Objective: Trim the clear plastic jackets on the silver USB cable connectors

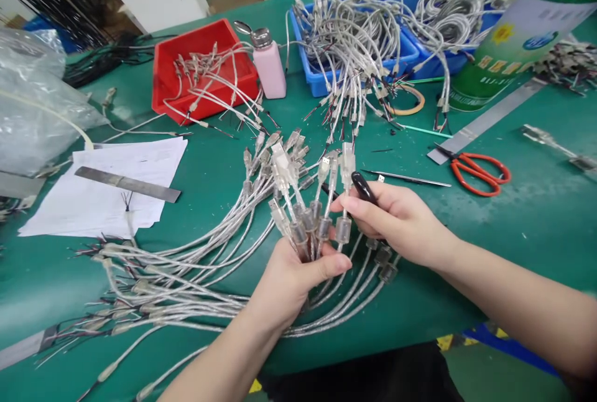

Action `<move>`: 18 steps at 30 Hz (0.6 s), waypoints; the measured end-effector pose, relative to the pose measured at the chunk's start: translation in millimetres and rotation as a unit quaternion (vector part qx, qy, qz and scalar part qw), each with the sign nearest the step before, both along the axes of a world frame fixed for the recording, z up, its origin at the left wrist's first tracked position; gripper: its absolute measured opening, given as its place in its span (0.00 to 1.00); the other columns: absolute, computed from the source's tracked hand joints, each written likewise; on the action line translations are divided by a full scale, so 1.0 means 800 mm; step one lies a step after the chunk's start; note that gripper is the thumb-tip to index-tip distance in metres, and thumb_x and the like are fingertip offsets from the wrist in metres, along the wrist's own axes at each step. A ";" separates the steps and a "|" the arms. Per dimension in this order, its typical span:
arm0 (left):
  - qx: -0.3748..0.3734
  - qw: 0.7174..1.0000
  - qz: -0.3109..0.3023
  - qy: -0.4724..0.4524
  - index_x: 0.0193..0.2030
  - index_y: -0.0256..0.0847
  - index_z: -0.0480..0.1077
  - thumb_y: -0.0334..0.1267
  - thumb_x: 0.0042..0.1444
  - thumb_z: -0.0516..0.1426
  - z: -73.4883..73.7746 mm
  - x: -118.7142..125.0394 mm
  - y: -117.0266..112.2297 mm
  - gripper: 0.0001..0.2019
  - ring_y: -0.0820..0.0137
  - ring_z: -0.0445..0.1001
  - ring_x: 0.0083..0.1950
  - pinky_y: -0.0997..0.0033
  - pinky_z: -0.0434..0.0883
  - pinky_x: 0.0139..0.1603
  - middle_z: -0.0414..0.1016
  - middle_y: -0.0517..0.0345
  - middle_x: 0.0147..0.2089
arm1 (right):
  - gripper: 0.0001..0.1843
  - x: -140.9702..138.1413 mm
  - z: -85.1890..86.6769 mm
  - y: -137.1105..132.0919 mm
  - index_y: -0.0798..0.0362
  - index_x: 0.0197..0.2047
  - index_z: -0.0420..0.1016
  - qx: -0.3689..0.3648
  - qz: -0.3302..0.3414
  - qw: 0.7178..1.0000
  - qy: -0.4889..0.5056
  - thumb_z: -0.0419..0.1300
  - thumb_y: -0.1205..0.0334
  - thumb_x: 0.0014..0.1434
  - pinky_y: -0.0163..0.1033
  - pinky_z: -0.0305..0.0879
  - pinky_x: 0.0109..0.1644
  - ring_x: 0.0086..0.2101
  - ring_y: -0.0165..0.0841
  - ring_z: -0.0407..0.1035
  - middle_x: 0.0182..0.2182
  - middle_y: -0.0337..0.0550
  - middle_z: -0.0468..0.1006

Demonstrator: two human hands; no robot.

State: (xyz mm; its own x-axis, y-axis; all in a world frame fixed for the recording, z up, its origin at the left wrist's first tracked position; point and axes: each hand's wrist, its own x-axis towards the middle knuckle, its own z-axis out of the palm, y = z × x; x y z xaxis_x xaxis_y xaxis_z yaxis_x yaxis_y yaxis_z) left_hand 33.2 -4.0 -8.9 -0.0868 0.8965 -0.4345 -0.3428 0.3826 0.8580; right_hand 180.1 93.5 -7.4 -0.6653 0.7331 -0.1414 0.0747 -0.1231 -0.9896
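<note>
My left hand (291, 277) is closed round a bunch of translucent USB cables (298, 203), gripping them just below their ferrite beads with the plugs pointing up. My right hand (396, 218) pinches one cable of that bunch (344, 203) between thumb and fingers and also holds a black-handled tool (362, 187). The cables' other ends, with stripped coloured wires, fan out to the left over the green table (209, 184).
A red tray (168, 88) and two blue bins (321, 81) hold more cables. A pink dispenser bottle (270, 66), white papers (107, 184) with a steel ruler, red-handled scissors (476, 168), tweezers (405, 178), a tape roll (413, 100) and a big green-and-white roll (517, 28) lie around.
</note>
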 end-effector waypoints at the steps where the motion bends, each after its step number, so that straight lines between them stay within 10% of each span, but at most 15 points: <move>1: -0.001 1.000 0.001 -0.003 0.23 0.38 0.70 0.35 0.40 0.68 0.001 0.000 0.000 0.10 0.79 0.58 0.24 0.75 0.58 0.27 0.62 0.65 0.22 | 0.17 -0.001 0.000 0.000 0.56 0.39 0.73 0.005 -0.004 1.000 -0.003 0.55 0.50 0.61 0.32 0.42 0.20 0.17 0.22 0.43 0.15 0.29 0.49; 9: 0.001 1.000 0.007 -0.022 0.26 0.37 0.68 0.36 0.42 0.67 0.001 -0.001 -0.002 0.12 0.80 0.58 0.24 0.77 0.55 0.25 0.63 0.65 0.23 | 0.17 -0.002 0.000 0.000 0.55 0.35 0.70 0.168 -0.023 0.983 -0.076 0.53 0.48 0.62 0.34 0.55 0.28 0.23 0.26 0.57 0.21 0.35 0.62; 18: 0.006 0.998 0.052 -0.030 0.35 0.34 0.73 0.37 0.46 0.65 0.001 -0.007 0.000 0.11 0.80 0.59 0.22 0.79 0.55 0.22 0.67 0.61 0.25 | 0.21 0.012 -0.030 0.062 0.60 0.56 0.65 0.487 -0.086 0.816 -0.299 0.43 0.58 0.67 0.46 0.66 0.46 0.42 0.42 0.68 0.41 0.53 0.72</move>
